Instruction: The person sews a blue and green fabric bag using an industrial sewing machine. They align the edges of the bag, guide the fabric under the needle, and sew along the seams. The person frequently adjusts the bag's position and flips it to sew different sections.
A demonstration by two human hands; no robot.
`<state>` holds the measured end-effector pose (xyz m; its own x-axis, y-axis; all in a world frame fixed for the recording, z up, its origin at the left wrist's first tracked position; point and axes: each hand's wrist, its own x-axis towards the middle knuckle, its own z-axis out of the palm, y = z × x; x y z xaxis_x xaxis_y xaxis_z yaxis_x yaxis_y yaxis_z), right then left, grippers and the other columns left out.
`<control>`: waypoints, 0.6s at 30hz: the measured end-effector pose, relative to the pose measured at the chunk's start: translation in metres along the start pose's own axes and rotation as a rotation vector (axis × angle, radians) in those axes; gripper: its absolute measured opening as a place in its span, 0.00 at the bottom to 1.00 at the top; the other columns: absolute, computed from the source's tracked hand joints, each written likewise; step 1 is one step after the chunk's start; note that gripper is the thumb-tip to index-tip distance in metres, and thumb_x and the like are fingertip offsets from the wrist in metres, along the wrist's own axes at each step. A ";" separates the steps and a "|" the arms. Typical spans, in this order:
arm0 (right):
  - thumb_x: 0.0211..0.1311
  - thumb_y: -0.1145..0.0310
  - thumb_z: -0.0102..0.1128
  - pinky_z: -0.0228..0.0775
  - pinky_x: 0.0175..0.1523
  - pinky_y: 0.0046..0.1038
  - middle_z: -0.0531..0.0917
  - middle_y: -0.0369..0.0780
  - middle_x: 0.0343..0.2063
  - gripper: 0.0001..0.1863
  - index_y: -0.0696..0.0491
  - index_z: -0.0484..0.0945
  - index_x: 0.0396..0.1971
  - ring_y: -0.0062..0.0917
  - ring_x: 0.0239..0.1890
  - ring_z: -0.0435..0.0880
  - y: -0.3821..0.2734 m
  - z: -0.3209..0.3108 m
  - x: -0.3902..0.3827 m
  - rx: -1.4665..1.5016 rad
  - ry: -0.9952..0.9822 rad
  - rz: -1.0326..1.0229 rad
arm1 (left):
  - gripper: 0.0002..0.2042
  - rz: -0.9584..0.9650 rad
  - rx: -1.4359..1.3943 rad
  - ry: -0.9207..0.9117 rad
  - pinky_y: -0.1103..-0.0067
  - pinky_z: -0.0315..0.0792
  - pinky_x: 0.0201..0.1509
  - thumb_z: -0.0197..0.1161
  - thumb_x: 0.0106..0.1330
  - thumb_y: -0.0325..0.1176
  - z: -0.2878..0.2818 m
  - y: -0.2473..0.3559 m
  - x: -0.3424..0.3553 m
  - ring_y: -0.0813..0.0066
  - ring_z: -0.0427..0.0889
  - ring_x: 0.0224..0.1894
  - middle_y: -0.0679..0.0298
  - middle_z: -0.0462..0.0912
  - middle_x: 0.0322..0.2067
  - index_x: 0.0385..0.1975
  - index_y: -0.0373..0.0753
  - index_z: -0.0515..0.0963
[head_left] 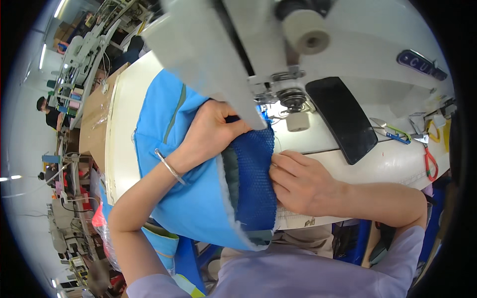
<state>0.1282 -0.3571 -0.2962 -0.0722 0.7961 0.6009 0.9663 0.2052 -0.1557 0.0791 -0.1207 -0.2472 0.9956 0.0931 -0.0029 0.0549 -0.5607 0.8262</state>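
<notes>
A light blue fabric piece (pixel 194 213) with a dark green strip lies under the head of a white sewing machine (pixel 348 44). Along its right side runs dark blue mesh fabric (pixel 256 174), its top edge reaching the lit needle area (pixel 266 116). My left hand (pixel 211 129), a silver bangle at its wrist, is closed on the mesh just left of the needle; some of its fingertips are hidden. Lower down, my right hand (pixel 305 184) pinches the mesh's right edge with curled fingers. The needle tip is hard to make out.
A black phone (pixel 343 119) lies on the white table right of the needle. Beyond it are thread snips (pixel 392 131) and red-handled scissors (pixel 428 156). Cardboard (pixel 97 119) borders the table's left side. Another person (pixel 52 114) is among machines far left.
</notes>
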 end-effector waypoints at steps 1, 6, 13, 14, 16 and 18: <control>0.45 0.70 0.62 0.75 0.52 0.35 0.83 0.50 0.37 0.11 0.63 0.82 0.26 0.40 0.47 0.81 0.000 0.001 0.000 -0.011 0.022 0.000 | 0.09 -0.004 0.044 -0.012 0.75 0.77 0.48 0.72 0.63 0.29 -0.001 -0.004 0.000 0.73 0.86 0.42 0.58 0.89 0.38 0.40 0.33 0.88; 0.48 0.69 0.63 0.73 0.51 0.34 0.82 0.46 0.36 0.09 0.61 0.82 0.25 0.36 0.44 0.80 -0.003 0.015 -0.001 -0.019 0.147 0.030 | 0.10 0.109 0.331 -0.035 0.76 0.75 0.40 0.72 0.61 0.26 -0.015 -0.005 -0.009 0.70 0.82 0.34 0.58 0.85 0.32 0.41 0.31 0.87; 0.47 0.69 0.63 0.70 0.47 0.31 0.80 0.46 0.37 0.08 0.60 0.82 0.22 0.33 0.43 0.77 -0.002 0.005 0.003 -0.046 0.032 -0.003 | 0.07 0.071 0.165 -0.003 0.75 0.79 0.48 0.71 0.64 0.26 -0.021 0.013 -0.006 0.72 0.88 0.40 0.59 0.91 0.36 0.40 0.35 0.89; 0.46 0.69 0.63 0.70 0.47 0.31 0.80 0.46 0.36 0.08 0.60 0.81 0.21 0.33 0.43 0.76 -0.002 0.006 0.002 -0.048 0.027 -0.005 | 0.07 0.045 0.068 0.007 0.77 0.79 0.48 0.71 0.64 0.26 -0.016 0.009 -0.004 0.77 0.86 0.40 0.62 0.90 0.35 0.40 0.34 0.89; 0.45 0.69 0.63 0.70 0.47 0.31 0.80 0.46 0.36 0.08 0.59 0.81 0.20 0.33 0.42 0.76 -0.002 0.005 0.004 -0.045 0.026 -0.014 | 0.07 -0.067 -0.044 -0.035 0.77 0.79 0.47 0.72 0.64 0.26 -0.012 0.003 -0.001 0.79 0.85 0.39 0.64 0.89 0.34 0.40 0.35 0.89; 0.43 0.69 0.62 0.70 0.46 0.31 0.80 0.46 0.36 0.08 0.59 0.81 0.19 0.33 0.42 0.76 -0.004 0.005 0.004 -0.035 0.022 -0.007 | 0.06 -0.116 -0.066 -0.051 0.79 0.78 0.45 0.74 0.62 0.26 -0.009 0.002 0.004 0.81 0.84 0.38 0.65 0.88 0.32 0.37 0.35 0.89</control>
<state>0.1231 -0.3518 -0.2972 -0.0737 0.7819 0.6191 0.9739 0.1901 -0.1242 0.0821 -0.1140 -0.2409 0.9856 0.1110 -0.1275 0.1660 -0.4929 0.8541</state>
